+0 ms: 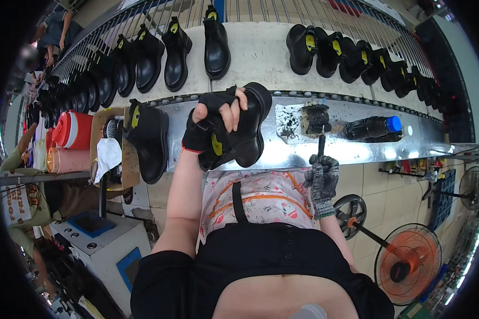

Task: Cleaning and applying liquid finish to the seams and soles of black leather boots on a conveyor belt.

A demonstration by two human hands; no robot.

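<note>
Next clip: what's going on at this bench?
A person at a metal workbench holds a black ankle boot up in the left hand, which wears a black fingerless glove. The right hand, in a grey knit glove, grips a small brush whose tip is at a black-stained pad on the bench. A dark plastic bottle with a blue cap lies beside it. Another black boot stands to the left, and rows of black boots fill the conveyor behind.

Small yellow oval labels sit on the black boots' ankles along the conveyor and bench.
</note>
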